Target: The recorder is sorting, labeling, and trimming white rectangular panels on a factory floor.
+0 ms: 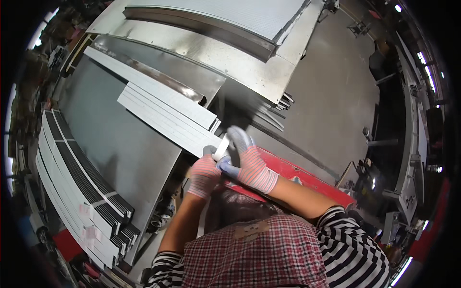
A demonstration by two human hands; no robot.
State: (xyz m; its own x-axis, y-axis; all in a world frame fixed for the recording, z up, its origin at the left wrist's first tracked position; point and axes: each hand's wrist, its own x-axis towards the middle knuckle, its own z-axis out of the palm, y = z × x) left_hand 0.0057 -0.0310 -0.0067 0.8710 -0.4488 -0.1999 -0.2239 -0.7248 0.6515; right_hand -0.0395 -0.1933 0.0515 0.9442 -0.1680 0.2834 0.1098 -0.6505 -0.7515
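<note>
Both gloved hands meet at the near end of a white strip (221,147). Right hand (247,161) pinches it; left hand (204,174) grips below (long axis runs up-left toward stacked strips (168,115)).

gloves: striped knit, seemingly grey-coated | sleeves: black-white stripes | apron: plaid

Both hands gloved, striped knit; left hand (204,175) curling closed, right hand (249,163) arching over it with fingers (238,136) extending forward, the two touching, bare forearms coming up from striped sleeves
</note>
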